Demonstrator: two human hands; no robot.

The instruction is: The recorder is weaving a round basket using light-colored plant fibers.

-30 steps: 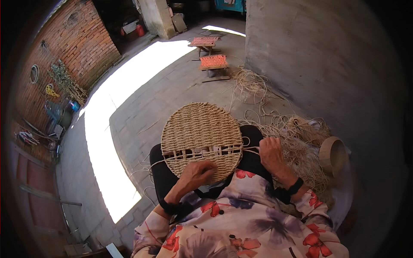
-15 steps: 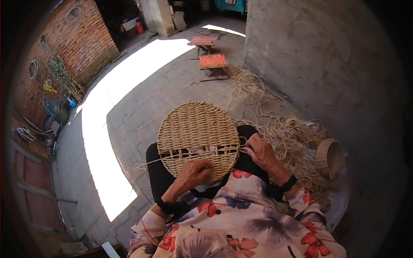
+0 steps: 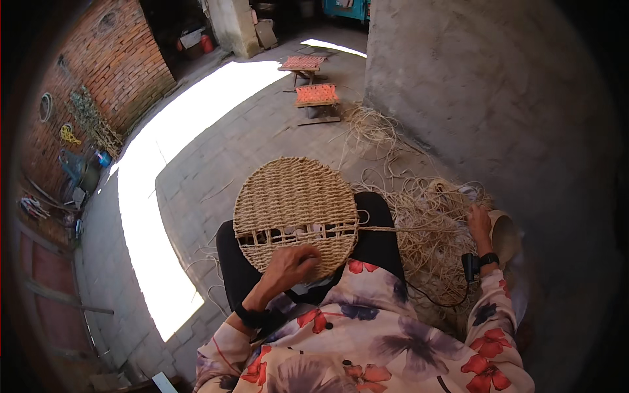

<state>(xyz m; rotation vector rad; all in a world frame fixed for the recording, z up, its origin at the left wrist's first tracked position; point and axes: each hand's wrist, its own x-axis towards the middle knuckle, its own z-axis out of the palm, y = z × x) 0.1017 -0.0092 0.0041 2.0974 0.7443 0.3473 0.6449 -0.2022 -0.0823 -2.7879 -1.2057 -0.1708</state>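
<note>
On my lap lies a round woven straw-coloured mat (image 3: 295, 190) with a ladder-like open gap across its lower part. My left hand (image 3: 293, 265) rests over the mat's lower section with bent fingers, gripping it near its bottom edge; some fingertips are hidden. From the right end of the gap, a twisted straw cord (image 3: 409, 229) runs taut to the right. My right hand (image 3: 479, 224) is closed on that cord, out beside my right knee above the pile of loose cord (image 3: 432, 262).
A pale round woven basket (image 3: 504, 236) stands beside the cord pile, near the grey wall (image 3: 485, 85). Two low folding stools (image 3: 317, 96) with orange-pink seats stand ahead. More loose cord (image 3: 373, 131) lies by the wall corner. A brick wall (image 3: 111, 52) rises at far left.
My right hand has moved from the mat's right edge far out to the right, drawing the cord through and straight. The loose cord tail at the left has pulled in. My left hand stays on the mat.
</note>
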